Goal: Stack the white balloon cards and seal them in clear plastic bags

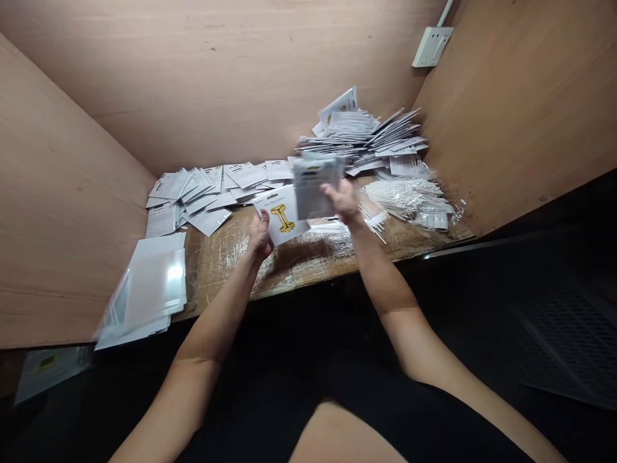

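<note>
My left hand (261, 235) is closed on a white foil balloon packet (285, 218), its thumb on the front, where a gold letter I is printed. In my right hand (343, 200) is a second flat packet (313, 186), greyish and blurred by motion, pinched at its right side. The two packets overlap in view; whether they touch I cannot tell. Behind them, a loose row of white packets (243, 175) lies along the back wall. A big heap of packets (361, 138) is piled beyond my right hand.
White sticks (405, 196) lie bundled at the right, beside clear plastic wrap (436, 215). Clear plastic sleeves (152, 276) are stacked at the left edge of the cardboard-covered table (229, 247). Wooden panels (241, 83) enclose the table; a white socket (432, 47) is on the right one.
</note>
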A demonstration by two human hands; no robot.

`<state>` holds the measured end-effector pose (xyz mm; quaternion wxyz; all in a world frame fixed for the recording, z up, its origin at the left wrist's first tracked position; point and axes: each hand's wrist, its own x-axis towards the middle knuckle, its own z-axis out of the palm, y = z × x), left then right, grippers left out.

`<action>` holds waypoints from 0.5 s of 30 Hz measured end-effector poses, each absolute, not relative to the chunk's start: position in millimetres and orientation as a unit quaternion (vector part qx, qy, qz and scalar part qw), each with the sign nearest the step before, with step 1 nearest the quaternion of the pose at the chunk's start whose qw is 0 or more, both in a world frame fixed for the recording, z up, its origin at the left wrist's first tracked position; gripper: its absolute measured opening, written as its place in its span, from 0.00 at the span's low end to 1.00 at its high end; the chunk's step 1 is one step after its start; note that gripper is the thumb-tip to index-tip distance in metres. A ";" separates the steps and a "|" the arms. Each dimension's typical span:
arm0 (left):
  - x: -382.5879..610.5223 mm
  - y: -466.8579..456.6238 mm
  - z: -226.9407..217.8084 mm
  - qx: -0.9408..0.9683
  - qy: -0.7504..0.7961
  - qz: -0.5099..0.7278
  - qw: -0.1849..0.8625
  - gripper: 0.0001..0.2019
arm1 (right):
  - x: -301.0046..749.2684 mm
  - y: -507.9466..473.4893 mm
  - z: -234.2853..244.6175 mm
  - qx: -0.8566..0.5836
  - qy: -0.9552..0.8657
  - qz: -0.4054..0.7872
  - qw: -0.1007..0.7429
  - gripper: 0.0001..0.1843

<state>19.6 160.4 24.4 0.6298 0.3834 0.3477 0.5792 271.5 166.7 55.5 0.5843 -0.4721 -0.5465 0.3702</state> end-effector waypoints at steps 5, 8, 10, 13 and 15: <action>14.8 140.0 13.5 0.400 0.408 0.614 0.545 0.42 | 219.5 172.2 43.6 -0.539 -0.600 0.368 0.463 0.30; -8.8 133.2 -2.5 0.369 0.447 0.614 0.536 0.36 | 266.2 193.5 47.8 -0.750 -0.506 0.224 0.363 0.46; -21.2 128.9 -11.9 0.354 0.450 0.614 0.543 0.32 | 291.7 209.2 49.6 -0.826 -0.474 0.174 0.250 0.66; -27.3 124.3 -21.5 0.328 0.458 0.618 0.549 0.30 | 291.4 227.2 49.3 -0.840 -0.499 0.184 0.110 0.76; -26.1 123.2 -25.3 0.308 0.462 0.625 0.548 0.29 | 277.5 234.0 51.3 -0.818 -0.540 0.184 0.074 0.66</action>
